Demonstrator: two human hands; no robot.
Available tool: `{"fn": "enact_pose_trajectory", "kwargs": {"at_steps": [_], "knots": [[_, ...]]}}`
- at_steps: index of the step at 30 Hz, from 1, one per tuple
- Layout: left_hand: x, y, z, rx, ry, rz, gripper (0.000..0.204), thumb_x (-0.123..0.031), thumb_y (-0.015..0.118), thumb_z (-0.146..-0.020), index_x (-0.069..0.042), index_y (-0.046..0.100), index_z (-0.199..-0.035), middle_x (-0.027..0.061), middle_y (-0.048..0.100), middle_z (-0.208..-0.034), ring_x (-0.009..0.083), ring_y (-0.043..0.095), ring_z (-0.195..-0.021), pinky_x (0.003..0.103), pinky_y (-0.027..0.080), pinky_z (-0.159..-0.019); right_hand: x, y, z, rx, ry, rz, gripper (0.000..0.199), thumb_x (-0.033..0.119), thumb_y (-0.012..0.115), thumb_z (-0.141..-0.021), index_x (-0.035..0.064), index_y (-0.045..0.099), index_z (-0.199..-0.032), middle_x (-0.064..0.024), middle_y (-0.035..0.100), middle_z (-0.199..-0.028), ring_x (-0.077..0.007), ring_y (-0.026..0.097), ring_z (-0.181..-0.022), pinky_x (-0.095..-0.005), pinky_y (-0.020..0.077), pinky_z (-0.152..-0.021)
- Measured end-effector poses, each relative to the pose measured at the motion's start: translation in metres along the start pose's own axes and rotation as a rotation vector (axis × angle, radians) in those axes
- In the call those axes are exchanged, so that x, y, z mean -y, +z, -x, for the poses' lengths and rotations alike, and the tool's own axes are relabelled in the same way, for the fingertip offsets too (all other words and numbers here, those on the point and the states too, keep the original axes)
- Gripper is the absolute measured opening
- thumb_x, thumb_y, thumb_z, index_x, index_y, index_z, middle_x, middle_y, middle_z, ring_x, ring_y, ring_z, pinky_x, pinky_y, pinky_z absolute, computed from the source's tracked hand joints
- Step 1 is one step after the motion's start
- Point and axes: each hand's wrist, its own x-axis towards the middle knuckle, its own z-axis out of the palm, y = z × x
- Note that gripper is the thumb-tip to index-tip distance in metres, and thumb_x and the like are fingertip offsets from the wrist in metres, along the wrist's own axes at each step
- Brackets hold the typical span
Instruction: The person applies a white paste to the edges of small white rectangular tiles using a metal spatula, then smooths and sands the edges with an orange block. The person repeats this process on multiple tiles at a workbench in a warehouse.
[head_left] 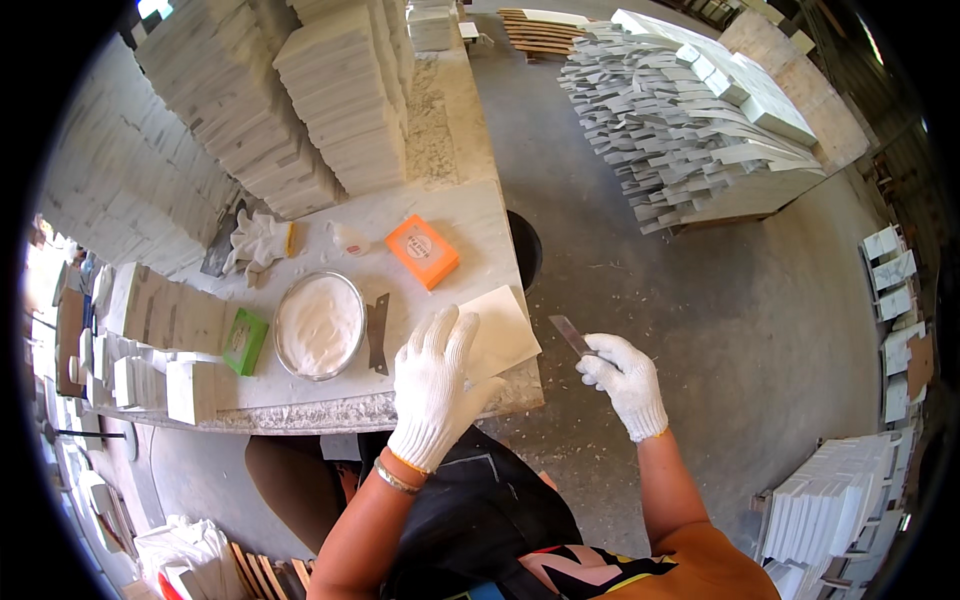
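Observation:
My left hand (437, 380), in a white knitted glove, reaches over the left part of a pale square tile (503, 335) at the table's right corner. Its fingers are stretched out and the thumb is spread; whether the palm presses on the tile I cannot tell. My gloved right hand (622, 378) is closed around a flat metal scraper blade (571, 335), held out past the table edge above the floor. A round bowl of white paste (320, 327) sits left of my left hand. Between them lies a second dark metal blade (378, 335).
On the marble-topped table (400, 205) are an orange box (422, 251), a green box (244, 342), a small white bottle (348, 238) and a spare glove (262, 243). Tall tile stacks (340, 90) rise at the back left. A pile of stone strips (690, 125) stands across the floor.

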Motion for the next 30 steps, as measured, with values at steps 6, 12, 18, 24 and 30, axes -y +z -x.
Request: {"fn": "enact_pose_trajectory", "kwargs": {"at_steps": [6,12,18,24,30], "knots": [[0.004,0.026,-0.023,0.087,0.022,-0.114,0.101,-0.043,0.091,-0.06,-0.007,0.049,-0.144,0.0202,0.052,-0.144,0.0416,0.046,-0.138,0.053,0.039,-0.109,-0.002,0.005,-0.004,0.05,0.021,-0.059,0.024,0.008,0.066,-0.098,-0.0009,0.069,-0.12,-0.0077,0.074,-0.093,-0.0113,0.067,-0.079,-0.0268,0.0545,-0.074],[0.006,0.022,-0.034,0.176,-0.038,0.002,0.104,-0.038,0.09,-0.057,-0.004,0.046,-0.145,0.0212,0.052,-0.142,0.0407,0.05,-0.133,0.052,0.041,-0.11,-0.007,0.008,-0.01,0.065,0.035,-0.07,0.021,0.016,0.065,-0.1,0.0006,0.069,-0.114,-0.0084,0.074,-0.094,-0.0123,0.068,-0.08,-0.0267,0.0529,-0.072],[0.008,0.008,-0.008,0.11,-0.177,0.395,0.12,-0.037,0.092,-0.056,0.001,0.035,-0.154,0.0236,0.05,-0.144,0.043,0.049,-0.134,0.05,0.042,-0.112,0.003,0.017,-0.01,0.145,0.007,-0.27,0.02,0.021,0.065,-0.101,0.0025,0.066,-0.108,-0.0074,0.073,-0.093,-0.0134,0.068,-0.079,-0.0283,0.0533,-0.069],[0.01,0.011,0.004,0.032,-0.173,0.523,0.127,-0.034,0.097,-0.054,0.002,0.032,-0.157,0.026,0.046,-0.15,0.0428,0.047,-0.138,0.048,0.044,-0.114,0.004,0.045,-0.013,0.297,-0.027,-0.515,0.019,0.02,0.066,-0.1,0.0033,0.065,-0.11,-0.0031,0.07,-0.101,-0.0118,0.064,-0.088,-0.0298,0.0558,-0.075],[0.018,0.01,0.007,-0.085,-0.2,0.516,0.128,-0.035,0.097,-0.054,0.005,0.031,-0.156,0.0266,0.045,-0.152,0.0411,0.046,-0.141,0.047,0.041,-0.116,0.028,0.066,-0.013,0.413,-0.037,-0.58,0.015,0.016,0.067,-0.1,0.0023,0.067,-0.107,-0.0009,0.066,-0.097,-0.01,0.061,-0.088,-0.0281,0.0537,-0.08]]}}
